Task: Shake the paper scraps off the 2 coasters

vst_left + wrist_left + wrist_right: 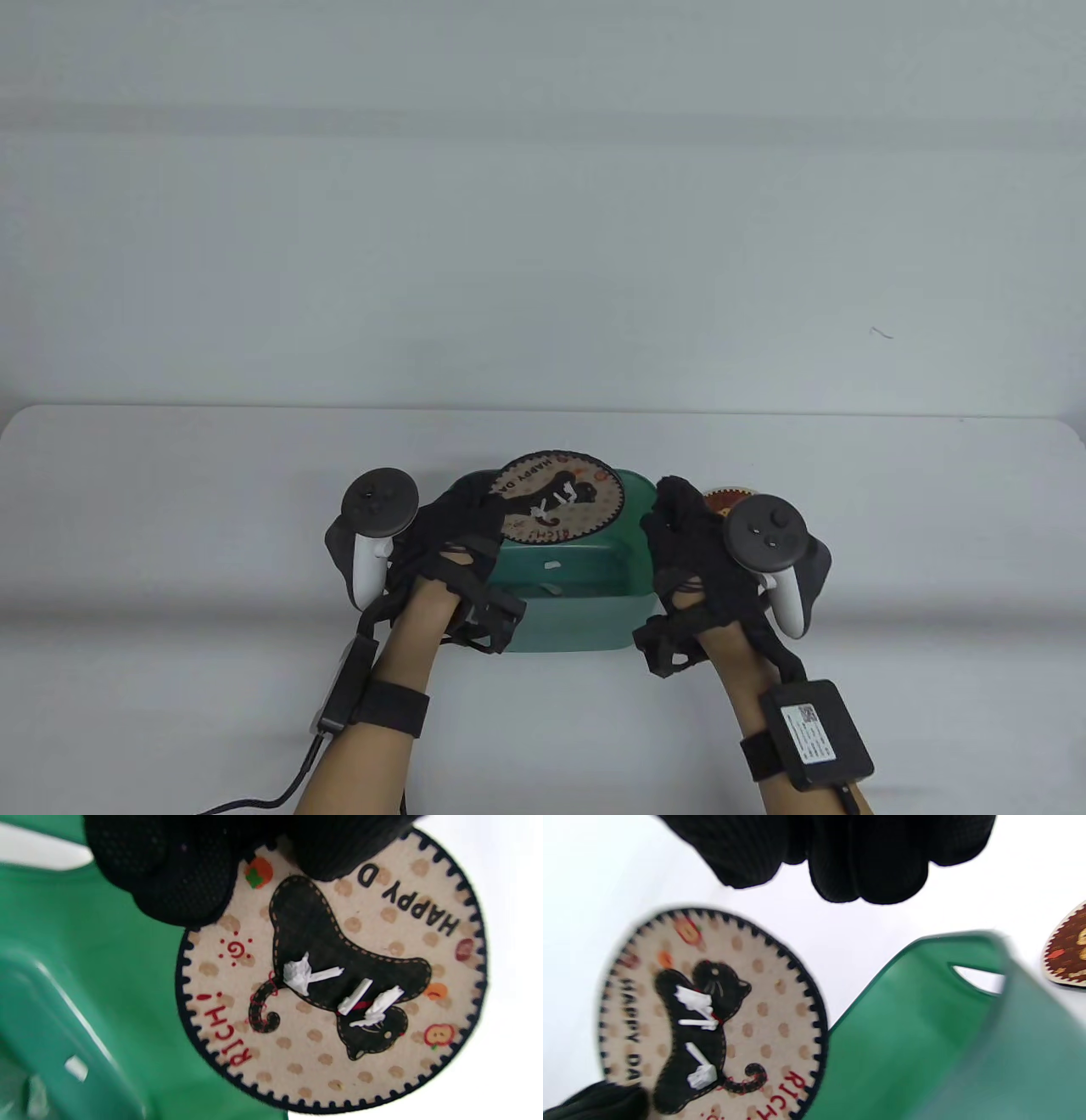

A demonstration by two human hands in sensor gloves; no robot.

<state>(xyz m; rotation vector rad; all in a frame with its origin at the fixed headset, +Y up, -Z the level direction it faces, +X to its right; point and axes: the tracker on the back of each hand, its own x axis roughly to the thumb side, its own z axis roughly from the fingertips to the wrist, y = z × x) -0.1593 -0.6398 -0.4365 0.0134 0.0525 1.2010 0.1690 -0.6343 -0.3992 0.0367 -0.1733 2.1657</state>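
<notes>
White tabletop fills my view, with a glossy green plastic bin [585, 611] near the front edge. My left hand [454, 543] pinches the round cat coaster [560, 497] by its rim, over the bin's 12 o'clock edge; crumpled white paper scraps [335, 988] lie on its grainy face. My right hand [691, 552] hovers loosely curled, holding nothing. At 3 o'clock a second, brown coaster [1069, 950] lies on the table.
</notes>
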